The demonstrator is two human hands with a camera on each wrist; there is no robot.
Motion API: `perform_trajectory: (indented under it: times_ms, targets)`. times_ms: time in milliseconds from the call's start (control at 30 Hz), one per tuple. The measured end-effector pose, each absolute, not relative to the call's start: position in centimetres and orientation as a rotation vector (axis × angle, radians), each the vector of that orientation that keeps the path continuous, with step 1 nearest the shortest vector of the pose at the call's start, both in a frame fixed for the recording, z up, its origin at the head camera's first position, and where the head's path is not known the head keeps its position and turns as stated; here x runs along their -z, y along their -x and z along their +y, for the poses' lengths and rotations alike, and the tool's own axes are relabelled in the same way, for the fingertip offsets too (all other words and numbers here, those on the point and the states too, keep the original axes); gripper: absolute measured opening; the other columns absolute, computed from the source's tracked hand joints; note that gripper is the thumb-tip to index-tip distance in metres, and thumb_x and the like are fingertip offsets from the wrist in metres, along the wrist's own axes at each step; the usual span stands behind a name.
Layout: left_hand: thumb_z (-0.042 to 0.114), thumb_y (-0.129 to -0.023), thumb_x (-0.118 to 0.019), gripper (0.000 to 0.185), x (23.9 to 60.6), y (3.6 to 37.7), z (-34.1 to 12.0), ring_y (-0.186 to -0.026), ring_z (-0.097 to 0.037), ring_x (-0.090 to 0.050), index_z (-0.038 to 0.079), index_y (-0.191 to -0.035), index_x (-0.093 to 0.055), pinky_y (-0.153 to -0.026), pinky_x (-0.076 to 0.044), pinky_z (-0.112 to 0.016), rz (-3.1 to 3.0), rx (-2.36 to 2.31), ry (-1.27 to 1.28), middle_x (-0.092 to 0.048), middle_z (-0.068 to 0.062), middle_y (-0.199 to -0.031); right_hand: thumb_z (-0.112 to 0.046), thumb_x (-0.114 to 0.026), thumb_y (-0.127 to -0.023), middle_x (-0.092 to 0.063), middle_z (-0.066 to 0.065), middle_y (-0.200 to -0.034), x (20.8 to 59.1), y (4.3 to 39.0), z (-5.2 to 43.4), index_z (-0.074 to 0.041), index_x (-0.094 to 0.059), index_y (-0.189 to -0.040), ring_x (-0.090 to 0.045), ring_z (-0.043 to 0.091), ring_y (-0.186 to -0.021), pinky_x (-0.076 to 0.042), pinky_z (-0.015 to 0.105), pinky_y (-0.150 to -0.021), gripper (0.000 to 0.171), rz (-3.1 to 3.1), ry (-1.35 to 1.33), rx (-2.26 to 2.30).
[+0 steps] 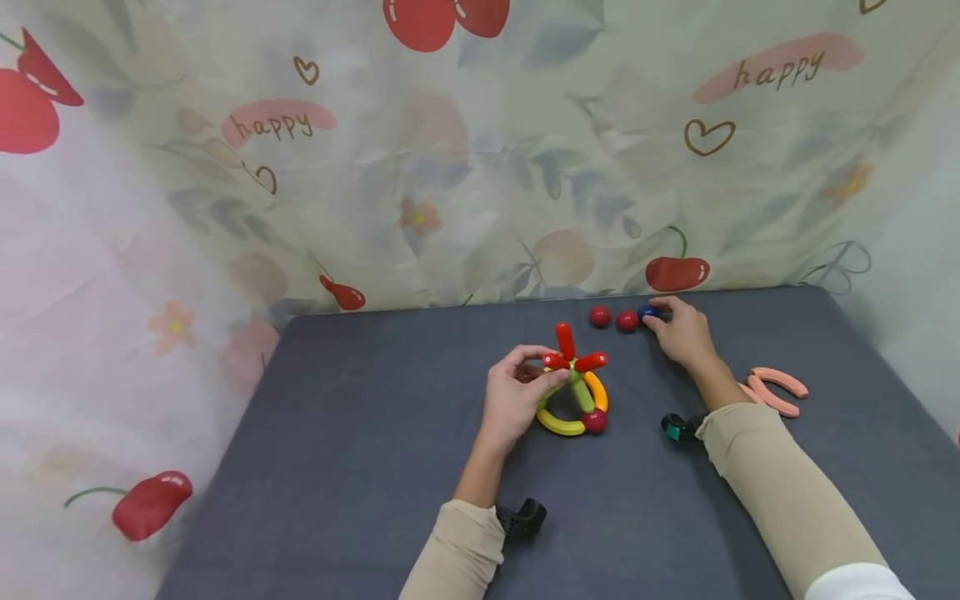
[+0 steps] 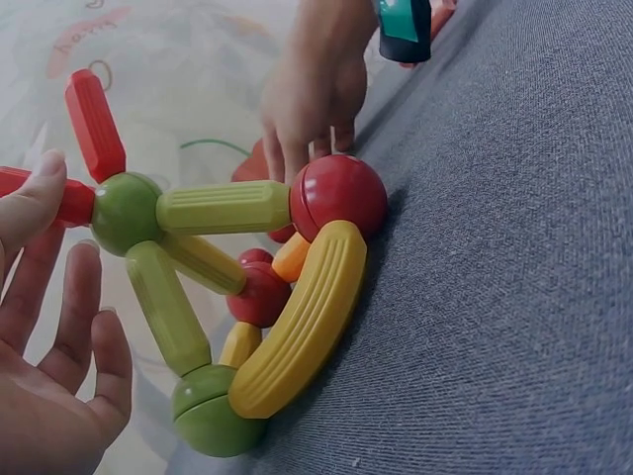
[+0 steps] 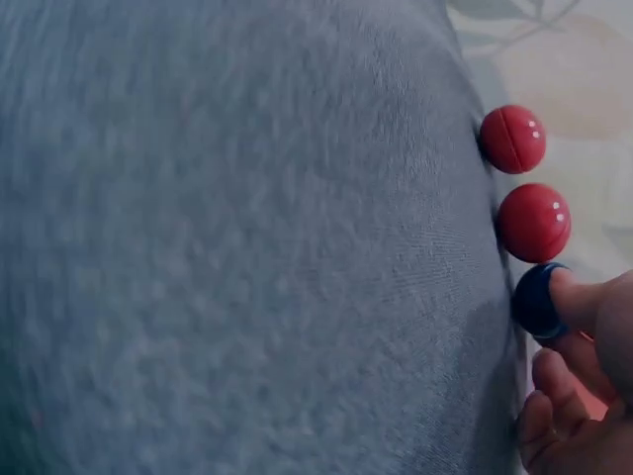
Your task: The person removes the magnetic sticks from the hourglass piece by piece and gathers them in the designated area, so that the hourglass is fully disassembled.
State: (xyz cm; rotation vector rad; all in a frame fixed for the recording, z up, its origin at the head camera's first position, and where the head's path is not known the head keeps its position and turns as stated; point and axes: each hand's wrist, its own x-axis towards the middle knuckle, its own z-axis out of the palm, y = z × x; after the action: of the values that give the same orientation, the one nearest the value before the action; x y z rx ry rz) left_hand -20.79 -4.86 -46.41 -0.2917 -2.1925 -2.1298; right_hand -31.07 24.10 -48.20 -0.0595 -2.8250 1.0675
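Note:
A build of toy rods and balls [image 1: 582, 395] stands on the dark grey table. Its upper green ball [image 2: 127, 214] carries red rods, one of them upright [image 2: 95, 124]. Light green rods slope from that ball down to a ring of curved yellow [image 2: 302, 327] and orange rods with red and green balls. My left hand [image 1: 517, 393] pinches a red rod at the build's top. At the back of the table my right hand [image 1: 681, 332] pinches a dark blue ball [image 3: 537, 302] between thumb and finger. Two red balls [image 3: 534, 223] [image 1: 599, 317] lie beside it.
Several pink curved rods [image 1: 776, 390] lie at the right, partly behind the right forearm. A printed cloth [image 1: 480, 167] hangs along the table's back edge. Each wrist wears a black camera mount [image 1: 522, 518].

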Motion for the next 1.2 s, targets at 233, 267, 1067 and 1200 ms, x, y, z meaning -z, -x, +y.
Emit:
perform_trajectory:
  times_ms: [233,267,1067,1200]
  targets:
    - [0.021,-0.085,-0.085,0.029,45.9,20.7,-5.0,-0.083,-0.018,-0.064,0.017,-0.110,-0.073,-0.067,-0.054,-0.021,-2.227,2.119,0.310,-0.072,-0.010,-0.106,-0.018,-0.062,-0.103,-0.057,0.026,-0.141,46.3,29.7,23.5,0.000,-0.050,-0.145,-0.061,0.045,-0.116,-0.048,0.059,-0.099,0.047,-2.753,-0.026,-1.081]
    - [0.021,-0.085,-0.085,0.029,45.8,20.7,-5.1,-0.084,-0.018,-0.064,0.017,-0.111,-0.073,-0.068,-0.054,-0.021,-2.237,2.118,0.313,-0.072,-0.010,-0.107,-0.018,-0.062,-0.102,-0.058,0.026,-0.140,45.8,29.2,23.1,-0.001,-0.050,-0.145,-0.060,0.044,-0.114,-0.048,0.058,-0.098,0.047,-2.733,-0.059,-1.104]
    - [0.025,-0.088,-0.082,0.031,44.9,20.6,-5.5,-0.087,-0.020,-0.066,0.016,-0.115,-0.071,-0.075,-0.058,-0.032,-2.247,2.116,0.371,-0.071,-0.008,-0.108,-0.034,-0.076,-0.092,-0.064,0.002,-0.121,46.1,21.7,15.3,-0.018,-0.069,-0.125,-0.055,0.027,-0.105,-0.053,0.029,-0.074,0.037,-2.707,-0.558,-1.454]
    - [0.023,-0.092,-0.077,0.032,44.8,20.7,-6.0,-0.087,-0.022,-0.066,0.013,-0.120,-0.068,-0.083,-0.060,-0.044,-2.178,2.203,0.363,-0.070,-0.007,-0.109,-0.031,-0.077,-0.092,-0.064,0.003,-0.121,46.1,21.7,15.1,-0.017,-0.070,-0.119,-0.054,0.025,-0.106,-0.051,0.031,-0.077,0.032,-2.699,-0.553,-1.437]
